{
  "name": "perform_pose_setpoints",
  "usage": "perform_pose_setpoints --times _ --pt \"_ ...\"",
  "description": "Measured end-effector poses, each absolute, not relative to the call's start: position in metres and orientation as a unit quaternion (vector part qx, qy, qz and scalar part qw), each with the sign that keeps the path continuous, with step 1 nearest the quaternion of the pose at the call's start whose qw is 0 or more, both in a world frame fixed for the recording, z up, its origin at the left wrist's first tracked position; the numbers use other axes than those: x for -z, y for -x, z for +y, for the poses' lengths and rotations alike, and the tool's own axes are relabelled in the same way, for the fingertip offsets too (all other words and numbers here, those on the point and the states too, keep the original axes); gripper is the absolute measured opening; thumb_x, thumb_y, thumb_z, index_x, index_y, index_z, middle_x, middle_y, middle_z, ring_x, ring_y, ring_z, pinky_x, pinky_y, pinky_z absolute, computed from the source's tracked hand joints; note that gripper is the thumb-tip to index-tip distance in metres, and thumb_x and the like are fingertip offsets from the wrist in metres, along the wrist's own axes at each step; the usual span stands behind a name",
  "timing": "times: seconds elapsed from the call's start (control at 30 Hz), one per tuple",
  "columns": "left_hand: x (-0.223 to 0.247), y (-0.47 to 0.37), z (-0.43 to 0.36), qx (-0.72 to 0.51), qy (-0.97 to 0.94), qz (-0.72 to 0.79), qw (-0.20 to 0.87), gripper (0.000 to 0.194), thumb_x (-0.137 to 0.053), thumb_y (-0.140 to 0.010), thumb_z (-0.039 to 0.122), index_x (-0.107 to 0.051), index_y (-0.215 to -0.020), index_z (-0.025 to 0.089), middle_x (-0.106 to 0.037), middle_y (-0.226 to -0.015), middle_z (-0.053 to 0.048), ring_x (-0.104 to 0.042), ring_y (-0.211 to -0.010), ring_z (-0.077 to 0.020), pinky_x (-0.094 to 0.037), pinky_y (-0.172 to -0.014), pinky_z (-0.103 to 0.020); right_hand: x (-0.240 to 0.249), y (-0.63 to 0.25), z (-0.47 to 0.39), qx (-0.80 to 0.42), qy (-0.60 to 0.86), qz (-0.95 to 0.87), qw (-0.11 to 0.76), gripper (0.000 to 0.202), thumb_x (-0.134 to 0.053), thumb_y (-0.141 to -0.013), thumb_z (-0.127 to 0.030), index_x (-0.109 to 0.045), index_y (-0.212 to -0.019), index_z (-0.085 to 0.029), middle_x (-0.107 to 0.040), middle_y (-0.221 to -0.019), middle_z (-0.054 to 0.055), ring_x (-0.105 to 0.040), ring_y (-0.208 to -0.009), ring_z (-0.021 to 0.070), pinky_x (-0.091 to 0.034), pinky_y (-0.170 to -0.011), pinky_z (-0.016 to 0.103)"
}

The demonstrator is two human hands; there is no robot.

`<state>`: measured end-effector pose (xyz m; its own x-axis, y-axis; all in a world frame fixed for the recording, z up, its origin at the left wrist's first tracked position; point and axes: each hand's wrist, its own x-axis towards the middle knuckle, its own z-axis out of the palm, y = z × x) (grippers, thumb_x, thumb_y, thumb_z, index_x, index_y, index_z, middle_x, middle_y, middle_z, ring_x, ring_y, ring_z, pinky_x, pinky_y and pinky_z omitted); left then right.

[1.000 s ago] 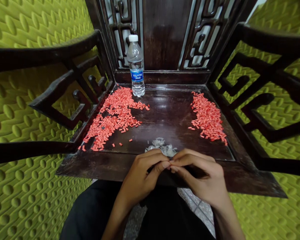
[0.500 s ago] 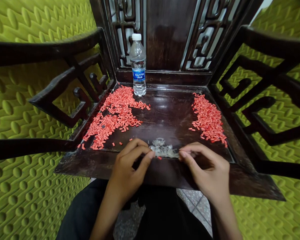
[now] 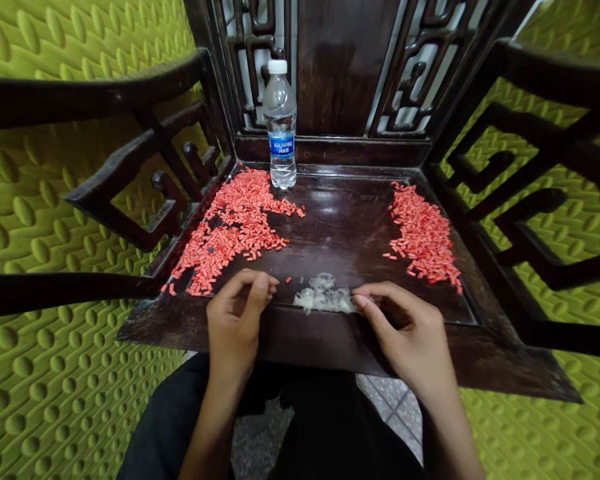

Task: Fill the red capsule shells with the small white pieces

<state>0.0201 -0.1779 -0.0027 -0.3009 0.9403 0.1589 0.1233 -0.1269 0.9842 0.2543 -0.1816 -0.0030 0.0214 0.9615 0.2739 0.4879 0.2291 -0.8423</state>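
Observation:
A small heap of translucent whitish scraps lies at the front of the dark wooden seat. My right hand is at the heap's right edge, thumb and forefinger pinched together. Whatever sits between those fingertips is too small to make out. To the left of the heap, my left hand is held apart from it, with its thumb against the curled fingers. What it holds, if anything, is hidden. A single red piece is between that hand and the heap.
Many small red tube-like pieces spread along the seat's left side, and another red pile lies at the right. A capped water bottle stands upright at the back left. Carved armrests flank the seat.
My left hand has moved left, away from the translucent heap. The red piece at the heap's front edge no longer shows there. My right hand stays at the heap's right edge.

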Motion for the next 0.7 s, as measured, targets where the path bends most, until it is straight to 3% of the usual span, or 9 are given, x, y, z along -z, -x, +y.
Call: perform_pose_setpoints --times 0.13,0.33,0.5,0.7 --pt "0.004 -0.012 -0.176 -0.572 -0.467 0.608 0.29 0.017 -0.069 -0.102 0.038 -0.076 -0.105 0.022 -0.074 -0.098 -0.004 -0.067 -0.088 -0.0178 -0.052 -0.078 -0.03 0.004 -0.255 -0.182 -0.258 0.559 -0.653 0.442 0.011 -0.072 -0.101 -0.028 -0.081 -0.098 -0.023 -0.083 -0.096 0.002 -0.076 -0.086 0.0179 -0.057 -0.076 0.028" --pt "-0.009 -0.009 -0.16 -0.343 -0.632 0.68 0.146 0.014 -0.074 -0.098 0.025 -0.079 -0.111 0.025 -0.076 -0.11 -0.006 -0.065 -0.109 -0.0285 -0.048 -0.104 -0.047 0.003 -0.254 -0.182 -0.252 0.552 -0.663 0.439 0.01 -0.072 -0.102 -0.027 -0.081 -0.098 -0.024 -0.083 -0.096 0.002 -0.077 -0.085 0.018 -0.058 -0.077 0.028" --pt "-0.009 -0.014 -0.149 -0.28 -0.679 0.669 0.116 0.003 -0.078 -0.096 0.025 -0.08 -0.097 0.023 -0.071 -0.107 -0.007 -0.059 -0.107 -0.0293 -0.049 -0.1 -0.046 0.003 -0.254 -0.183 -0.242 0.549 -0.667 0.442 0.009 -0.073 -0.102 -0.027 -0.08 -0.097 -0.024 -0.083 -0.096 0.003 -0.077 -0.085 0.0195 -0.059 -0.075 0.029" --pt "-0.01 -0.025 -0.143 -0.262 -0.705 0.647 0.124 0.006 -0.075 -0.098 0.022 -0.078 -0.092 0.022 -0.071 -0.106 -0.008 -0.058 -0.106 -0.0297 -0.048 -0.099 -0.046 0.001 -0.253 -0.183 -0.236 0.543 -0.679 0.433 0.011 -0.07 -0.103 -0.025 -0.079 -0.098 -0.024 -0.083 -0.097 0.004 -0.077 -0.085 0.0205 -0.058 -0.074 0.03"
